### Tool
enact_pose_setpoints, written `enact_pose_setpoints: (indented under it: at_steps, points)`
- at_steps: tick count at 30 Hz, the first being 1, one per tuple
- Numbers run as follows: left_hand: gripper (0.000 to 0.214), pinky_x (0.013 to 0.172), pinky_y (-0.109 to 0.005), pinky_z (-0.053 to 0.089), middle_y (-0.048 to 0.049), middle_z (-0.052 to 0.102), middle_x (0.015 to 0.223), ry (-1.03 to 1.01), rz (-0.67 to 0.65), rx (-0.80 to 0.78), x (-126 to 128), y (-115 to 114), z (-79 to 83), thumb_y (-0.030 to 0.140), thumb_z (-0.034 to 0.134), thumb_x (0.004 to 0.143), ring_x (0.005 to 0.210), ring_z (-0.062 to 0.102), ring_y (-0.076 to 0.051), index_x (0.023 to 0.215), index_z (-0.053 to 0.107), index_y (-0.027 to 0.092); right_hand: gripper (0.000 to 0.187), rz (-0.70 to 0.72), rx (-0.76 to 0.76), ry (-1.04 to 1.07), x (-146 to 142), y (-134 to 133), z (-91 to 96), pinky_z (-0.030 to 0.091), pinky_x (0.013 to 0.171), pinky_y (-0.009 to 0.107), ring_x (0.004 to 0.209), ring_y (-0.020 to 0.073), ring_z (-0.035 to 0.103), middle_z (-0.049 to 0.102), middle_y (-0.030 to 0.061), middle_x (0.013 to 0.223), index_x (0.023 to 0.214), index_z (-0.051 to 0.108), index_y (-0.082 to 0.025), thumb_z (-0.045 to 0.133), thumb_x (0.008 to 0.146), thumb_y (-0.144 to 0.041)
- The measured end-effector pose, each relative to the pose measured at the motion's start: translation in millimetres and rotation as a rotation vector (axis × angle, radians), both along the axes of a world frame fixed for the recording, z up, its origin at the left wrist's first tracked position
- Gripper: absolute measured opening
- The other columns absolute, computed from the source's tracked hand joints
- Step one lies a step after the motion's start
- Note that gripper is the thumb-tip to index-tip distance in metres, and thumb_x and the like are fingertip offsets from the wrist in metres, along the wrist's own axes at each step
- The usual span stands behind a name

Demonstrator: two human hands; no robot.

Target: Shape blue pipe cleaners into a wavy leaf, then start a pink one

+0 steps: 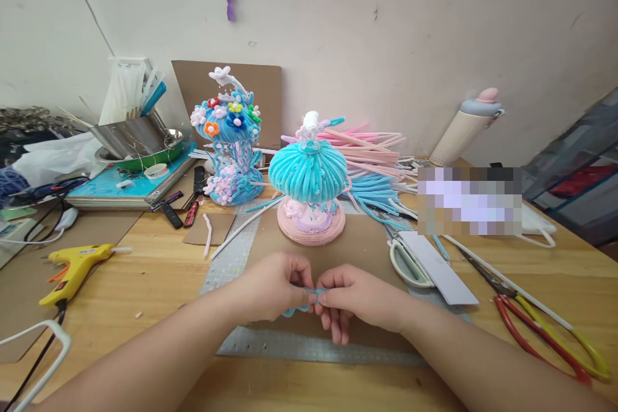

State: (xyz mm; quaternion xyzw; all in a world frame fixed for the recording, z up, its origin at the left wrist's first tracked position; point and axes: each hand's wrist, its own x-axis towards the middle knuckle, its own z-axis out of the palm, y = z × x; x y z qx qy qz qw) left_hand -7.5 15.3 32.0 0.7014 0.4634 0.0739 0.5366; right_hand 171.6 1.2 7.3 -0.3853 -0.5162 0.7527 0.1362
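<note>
Blue pipe cleaner (pixel 296 309) | pinched between left hand (pixel 277 284) and right hand (pixel 360 299); both closed on it | above cardboard mat (pixel 371 248)

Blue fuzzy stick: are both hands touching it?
Touching. The head view shows the left hand and the right hand each pinching the blue fuzzy stick between thumb and fingers, with no gap.

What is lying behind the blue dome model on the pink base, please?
A heap of pink pipe cleaners and blue pipe cleaners lies behind the blue dome model, fanning right. The dome covers their left ends, so how far they reach is hidden.
</note>
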Motion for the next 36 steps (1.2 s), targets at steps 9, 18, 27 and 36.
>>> enact_pose_setpoints:
  at_steps: [9, 18, 27, 36]
  points:
    - [0.022, 0.049, -0.023, 0.044, -0.0041, 0.068, 0.069, 0.052, 0.031, -0.206, 3, -1, 6.1, 0.034, 0.051, 0.069, 0.061, 0.061, -0.016, 0.077, 0.062, 0.017, 0.013, -0.003, 0.100, -0.111, 2, -1, 2.4, 0.043, 0.037, 0.017, 0.038, 0.0077, 0.052, 0.054, -0.0026, 0.050, 0.063, 0.055, -0.014, 0.045, 0.068, -0.021]
    - [0.024, 0.045, -0.022, 0.042, -0.0021, 0.068, 0.063, 0.125, -0.134, -0.211, 3, 3, 13.0, 0.030, 0.051, 0.067, 0.053, 0.055, -0.014, 0.074, 0.072, 0.020, 0.012, 0.044, 0.078, -0.160, 1, -4, 6.8, 0.042, 0.035, 0.016, 0.036, 0.0070, 0.051, 0.053, -0.0032, 0.049, 0.059, 0.053, -0.014, 0.044, 0.065, -0.017]
    - [0.024, 0.039, -0.020, 0.037, -0.0033, 0.068, 0.065, 0.120, 0.011, -0.155, 9, -2, 0.5, 0.029, 0.048, 0.066, 0.048, 0.053, -0.012, 0.070, 0.068, 0.017, 0.012, 0.010, 0.100, -0.178, 4, 1, 4.1, 0.041, 0.034, 0.017, 0.035, 0.0073, 0.051, 0.052, -0.0039, 0.048, 0.058, 0.053, -0.015, 0.044, 0.066, -0.019]
    - [0.030, 0.052, -0.022, 0.042, -0.0047, 0.070, 0.072, 0.024, -0.142, -0.120, 4, -1, 4.2, 0.041, 0.048, 0.076, 0.059, 0.057, -0.013, 0.077, 0.066, 0.017, 0.014, 0.066, 0.089, -0.187, 8, 2, 10.6, 0.040, 0.035, 0.016, 0.034, 0.0063, 0.050, 0.051, -0.0041, 0.047, 0.059, 0.053, -0.014, 0.046, 0.069, -0.022]
